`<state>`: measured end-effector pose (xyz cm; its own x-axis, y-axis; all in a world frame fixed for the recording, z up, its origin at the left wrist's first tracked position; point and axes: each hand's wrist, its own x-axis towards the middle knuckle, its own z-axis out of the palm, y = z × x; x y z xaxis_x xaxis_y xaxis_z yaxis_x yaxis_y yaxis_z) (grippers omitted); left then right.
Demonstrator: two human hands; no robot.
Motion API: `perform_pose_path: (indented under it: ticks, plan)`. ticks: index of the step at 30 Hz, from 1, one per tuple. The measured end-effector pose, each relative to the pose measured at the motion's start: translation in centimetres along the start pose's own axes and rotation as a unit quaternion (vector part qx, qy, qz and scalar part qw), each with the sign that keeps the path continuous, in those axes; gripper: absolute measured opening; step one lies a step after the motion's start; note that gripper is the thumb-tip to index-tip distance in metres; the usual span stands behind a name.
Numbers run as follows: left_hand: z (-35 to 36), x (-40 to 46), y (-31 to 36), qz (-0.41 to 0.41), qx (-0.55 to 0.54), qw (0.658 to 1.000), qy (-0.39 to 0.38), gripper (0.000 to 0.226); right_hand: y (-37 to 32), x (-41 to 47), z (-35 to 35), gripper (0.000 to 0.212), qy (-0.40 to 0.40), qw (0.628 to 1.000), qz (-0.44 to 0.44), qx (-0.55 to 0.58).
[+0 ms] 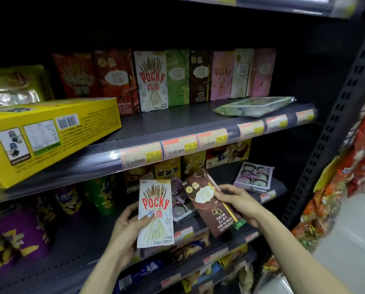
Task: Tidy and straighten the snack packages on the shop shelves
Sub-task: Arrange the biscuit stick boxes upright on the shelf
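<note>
gripped upright in the left hand (127, 224), a white pocky box (155, 213) sits just beside the brown box (212, 205) the right hand (240, 203) grips.

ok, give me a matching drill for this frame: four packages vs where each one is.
Things:
1. white Pocky box
2. brown box
3. yellow carton
4. green pack

Places:
A. lying flat, right end of the upper shelf
B. held in the right hand
C. lying at the left of the upper shelf, sticking out over its edge
D. held in the left hand

Pairs: 1-D, 2-B, 3-C, 4-A
</note>
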<state>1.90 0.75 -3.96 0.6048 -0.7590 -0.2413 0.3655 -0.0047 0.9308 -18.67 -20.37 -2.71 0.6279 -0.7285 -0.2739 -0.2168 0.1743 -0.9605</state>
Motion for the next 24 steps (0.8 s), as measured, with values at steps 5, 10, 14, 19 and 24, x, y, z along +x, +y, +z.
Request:
perform_pose_path:
  ticks: [5, 10, 14, 19, 24]
  plan:
    - [0.4, -1.3, -0.4, -0.007, -0.003, 1.0, -0.023, 0.046, 0.7, -2.7, 0.6, 0.029, 0.021, 0.999, -0.025, -0.014]
    - [0.8, -2.8, 0.1, 0.01, -0.004, 0.999, -0.042, 0.046, 0.7, -4.2, 1.2, 0.023, -0.005, 0.999, -0.04, -0.001]
    - [1.4, -4.0, 1.1, 0.045, -0.006, 0.998, -0.043, 0.045, 0.1, -4.5, 1.5, 0.02, -0.041, 0.997, -0.062, 0.016]
    - [3.4, -5.7, 1.9, 0.084, -0.011, 0.996, -0.034, 0.044, -1.8, -4.9, 0.3, 0.026, -0.102, 0.991, -0.084, 0.035]
    - [6.6, -7.5, 2.5, 0.13, 0.01, 0.991, -0.01, 0.047, -4.0, -5.8, -2.3, 0.047, -0.173, 0.979, -0.103, 0.029]
